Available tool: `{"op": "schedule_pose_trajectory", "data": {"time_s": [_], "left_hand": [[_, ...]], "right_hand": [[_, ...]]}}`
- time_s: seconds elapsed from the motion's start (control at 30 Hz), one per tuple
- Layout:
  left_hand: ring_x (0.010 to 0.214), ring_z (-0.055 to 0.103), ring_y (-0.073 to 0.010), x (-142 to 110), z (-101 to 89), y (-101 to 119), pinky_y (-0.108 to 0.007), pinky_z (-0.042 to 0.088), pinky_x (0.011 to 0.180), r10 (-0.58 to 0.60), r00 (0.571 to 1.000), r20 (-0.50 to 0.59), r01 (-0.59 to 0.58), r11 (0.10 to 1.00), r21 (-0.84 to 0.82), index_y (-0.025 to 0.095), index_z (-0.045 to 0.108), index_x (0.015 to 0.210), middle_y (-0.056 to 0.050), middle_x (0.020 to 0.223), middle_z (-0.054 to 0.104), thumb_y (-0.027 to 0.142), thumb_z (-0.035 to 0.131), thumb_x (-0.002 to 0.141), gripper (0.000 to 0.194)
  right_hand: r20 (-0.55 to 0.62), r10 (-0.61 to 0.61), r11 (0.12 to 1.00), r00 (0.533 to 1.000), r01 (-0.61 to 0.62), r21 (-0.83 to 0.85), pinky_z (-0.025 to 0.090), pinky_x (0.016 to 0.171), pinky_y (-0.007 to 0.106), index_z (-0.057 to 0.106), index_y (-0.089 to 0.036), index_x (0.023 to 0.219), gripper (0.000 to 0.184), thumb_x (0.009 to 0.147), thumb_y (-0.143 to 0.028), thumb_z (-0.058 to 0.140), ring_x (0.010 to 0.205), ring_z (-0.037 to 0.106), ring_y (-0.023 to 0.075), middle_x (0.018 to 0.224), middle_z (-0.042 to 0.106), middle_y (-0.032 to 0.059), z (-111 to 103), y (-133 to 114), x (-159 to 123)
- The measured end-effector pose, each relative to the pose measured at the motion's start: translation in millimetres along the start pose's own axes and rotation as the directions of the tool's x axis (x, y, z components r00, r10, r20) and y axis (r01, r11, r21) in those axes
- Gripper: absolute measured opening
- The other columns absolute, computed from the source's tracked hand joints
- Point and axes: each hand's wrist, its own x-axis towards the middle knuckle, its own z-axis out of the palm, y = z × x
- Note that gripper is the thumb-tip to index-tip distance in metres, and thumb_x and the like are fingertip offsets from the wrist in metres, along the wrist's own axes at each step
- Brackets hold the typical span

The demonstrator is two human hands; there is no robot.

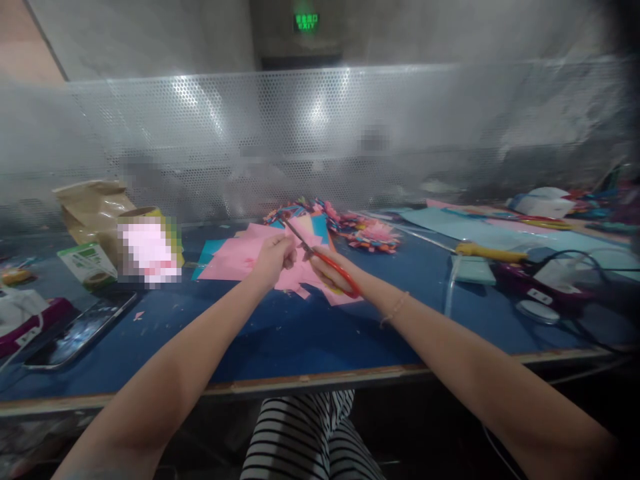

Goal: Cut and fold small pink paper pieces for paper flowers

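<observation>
My right hand (334, 269) grips red-handled scissors (320, 257), their blades pointing up and left toward my left hand. My left hand (273, 257) is closed in a pinch on a small piece of pink paper (295, 275), held just above a spread of pink paper sheets (235, 260) on the blue table (280, 333). The scissor blades meet the paper right beside my left fingers. Small pink scraps lie under both hands.
Colourful paper flowers (373, 235) lie behind the sheets. A phone (80, 331) and packets sit at the left, a brown paper bag (93, 208) behind them. A yellow-handled tool (487, 252), cables and light blue sheets (460, 223) are at the right. A perforated metal screen (320, 133) backs the table.
</observation>
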Motion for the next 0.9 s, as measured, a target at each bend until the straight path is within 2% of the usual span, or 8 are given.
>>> {"op": "schedule_pose_trajectory", "data": {"time_s": [0.17,0.4,0.53,0.67,0.9], "left_hand": [[0.030,0.033,-0.0038,0.7,0.0,-0.2,-0.018,0.022,0.034,-0.006,1.000,0.001,0.006,1.000,-0.025,0.016,0.039,0.052,0.004,0.038,0.043,0.030,0.049,0.068,0.024],[0.031,0.037,-0.0048,1.0,-0.4,1.5,-0.018,0.024,0.034,-0.054,0.999,0.008,0.054,0.996,-0.070,0.015,0.040,0.050,0.002,0.039,0.047,0.030,0.050,0.068,0.025],[0.030,0.037,-0.0053,0.2,0.4,4.7,-0.019,0.026,0.034,-0.081,0.997,0.015,0.082,0.993,-0.082,0.014,0.044,0.054,0.001,0.040,0.049,0.029,0.050,0.068,0.022],[0.030,0.035,-0.0046,-1.3,1.3,7.8,-0.018,0.023,0.033,-0.084,0.996,0.029,0.086,0.990,-0.108,0.015,0.041,0.052,0.002,0.038,0.045,0.027,0.051,0.067,0.022],[0.029,0.031,-0.0037,-2.7,1.6,3.4,-0.017,0.018,0.032,-0.129,0.985,0.111,0.141,0.984,-0.106,0.015,0.037,0.047,0.003,0.034,0.040,0.024,0.051,0.065,0.024]], "right_hand": [[-0.077,-0.046,0.997,0.996,0.042,-0.058,0.021,0.029,0.017,0.040,-0.019,0.076,0.027,0.077,-0.046,0.040,0.033,0.026,0.0036,0.044,0.027,-0.0085,-0.4,6.2,3.9],[-0.091,-0.128,0.983,0.988,0.114,-0.147,0.027,0.034,0.018,0.040,-0.018,0.073,0.027,0.078,-0.045,0.038,0.040,0.032,0.0046,0.050,0.033,-0.0055,-1.1,10.3,6.8],[-0.062,-0.115,0.981,0.991,0.103,-0.165,0.024,0.032,0.018,0.040,-0.019,0.072,0.025,0.078,-0.043,0.039,0.037,0.031,0.0042,0.048,0.033,-0.0060,-2.3,7.1,4.8],[-0.087,-0.042,0.996,0.995,0.035,-0.083,0.020,0.027,0.018,0.041,-0.020,0.079,0.024,0.078,-0.044,0.037,0.030,0.026,0.0039,0.044,0.030,-0.0082,-2.2,-1.2,-1.0],[0.071,-0.016,0.998,0.997,0.011,0.068,0.024,0.027,0.015,0.037,-0.019,0.082,0.033,0.075,-0.052,0.038,0.027,0.028,0.0027,0.043,0.030,-0.0111,-5.7,-6.1,-1.1]]}}
